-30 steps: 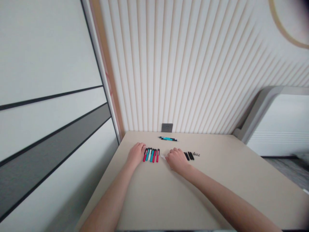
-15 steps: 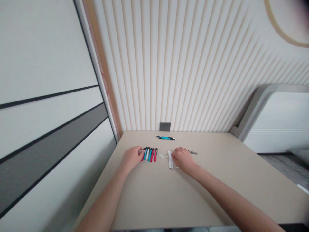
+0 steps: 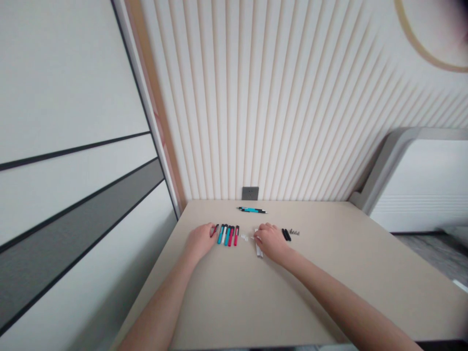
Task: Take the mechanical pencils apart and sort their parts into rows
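Note:
My left hand (image 3: 202, 239) is closed at the left end of a row of pen barrels (image 3: 228, 236), its fingers round a red pen barrel with a black top (image 3: 215, 230). The row holds red, teal and white barrels lying side by side. My right hand (image 3: 271, 240) reaches over thin white tubes (image 3: 259, 250), thumb and finger pinched by a small white piece (image 3: 252, 238). Whether that piece is gripped or just touched is too small to tell. Several small white parts (image 3: 244, 237) lie between the row and my right hand.
Two assembled pens (image 3: 252, 210), blue and black, lie at the back of the table (image 3: 226, 297). Black pieces (image 3: 286, 235) and small springs (image 3: 294, 232) are right of my right hand. A wall socket (image 3: 250, 193) sits behind the table.
My right hand has moved left, over the white tubes, uncovering the black pieces. My left hand has drawn the leftmost red barrel slightly away from the row.

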Action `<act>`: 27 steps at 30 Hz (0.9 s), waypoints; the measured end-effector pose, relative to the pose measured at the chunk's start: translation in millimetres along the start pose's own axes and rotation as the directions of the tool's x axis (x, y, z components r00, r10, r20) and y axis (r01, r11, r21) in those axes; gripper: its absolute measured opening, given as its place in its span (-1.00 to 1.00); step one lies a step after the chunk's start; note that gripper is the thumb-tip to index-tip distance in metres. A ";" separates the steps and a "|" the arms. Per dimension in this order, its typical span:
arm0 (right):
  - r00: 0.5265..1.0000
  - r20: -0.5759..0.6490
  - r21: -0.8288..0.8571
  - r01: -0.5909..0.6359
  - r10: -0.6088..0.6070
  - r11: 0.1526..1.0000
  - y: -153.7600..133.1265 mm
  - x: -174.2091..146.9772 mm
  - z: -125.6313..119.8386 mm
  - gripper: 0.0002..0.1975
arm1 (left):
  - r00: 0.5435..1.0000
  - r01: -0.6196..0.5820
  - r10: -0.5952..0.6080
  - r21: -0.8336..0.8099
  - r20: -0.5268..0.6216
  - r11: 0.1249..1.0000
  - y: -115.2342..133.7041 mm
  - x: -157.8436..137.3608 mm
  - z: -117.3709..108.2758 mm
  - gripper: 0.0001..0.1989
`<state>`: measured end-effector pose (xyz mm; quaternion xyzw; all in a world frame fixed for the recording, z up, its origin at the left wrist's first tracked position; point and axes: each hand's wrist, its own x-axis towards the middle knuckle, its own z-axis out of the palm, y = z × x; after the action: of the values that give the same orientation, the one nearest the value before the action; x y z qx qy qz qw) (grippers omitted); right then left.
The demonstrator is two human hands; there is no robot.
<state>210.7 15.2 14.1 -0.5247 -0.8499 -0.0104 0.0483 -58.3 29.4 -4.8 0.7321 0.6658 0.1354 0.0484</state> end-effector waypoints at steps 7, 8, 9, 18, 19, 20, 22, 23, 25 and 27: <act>1.000 -0.003 -0.017 0.008 -0.008 1.000 -2.6 3.5 -1.6 -0.75 | 1.000 0.023 -0.024 0.016 0.009 1.000 4.5 -2.5 -4.0 -0.71; 1.000 -0.005 -0.020 0.011 -0.011 1.000 -3.0 3.5 -2.2 -0.76 | 1.000 0.020 -0.020 0.015 0.008 1.000 5.1 -2.8 -4.2 -0.71; 1.000 -0.006 -0.021 0.015 -0.015 1.000 -3.5 3.3 -2.8 -0.77 | 1.000 0.015 -0.015 0.017 0.006 1.000 5.8 -3.1 -4.1 -0.70; 1.000 -0.011 0.042 0.019 -0.019 0.999 -9.1 0.6 -3.2 -0.74 | 0.999 -0.012 0.014 0.063 -0.039 0.998 9.5 -2.3 3.2 -0.71; 1.000 -0.025 0.056 0.019 -0.018 0.998 -7.7 -0.9 -3.2 -0.72 | 0.999 -0.012 0.014 0.062 -0.040 0.998 9.3 -2.3 3.8 -0.71; 0.999 -0.041 0.071 0.018 -0.015 0.997 -5.1 -3.1 -3.3 -0.70 | 0.999 -0.011 0.013 0.059 -0.040 0.998 9.1 -2.5 4.2 -0.72; 0.998 -0.067 0.108 0.022 -0.015 0.994 3.7 -10.3 -3.6 -0.67 | 0.999 0.001 0.001 0.052 -0.040 0.999 9.3 -3.0 4.2 -0.71; 0.997 -0.076 0.130 0.027 -0.017 0.991 9.9 -15.4 -3.9 -0.65 | 0.999 0.009 -0.007 0.048 -0.042 0.999 9.8 -3.4 3.6 -0.71; 0.994 -0.091 0.185 0.078 -0.062 0.980 24.5 -27.7 -4.3 -0.65 | 0.998 0.023 -0.021 0.046 -0.059 0.999 12.0 -4.2 1.1 -0.71; 0.989 -0.098 0.242 0.136 -0.115 0.961 39.7 -41.7 -4.6 -0.67 | 0.995 0.018 -0.014 0.044 -0.097 0.999 16.2 -5.3 -2.8 -0.73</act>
<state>265.0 -4.4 13.5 -0.4588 -0.8733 0.0711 0.1478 -43.9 22.1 1.3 0.7204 0.6760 0.1552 0.0006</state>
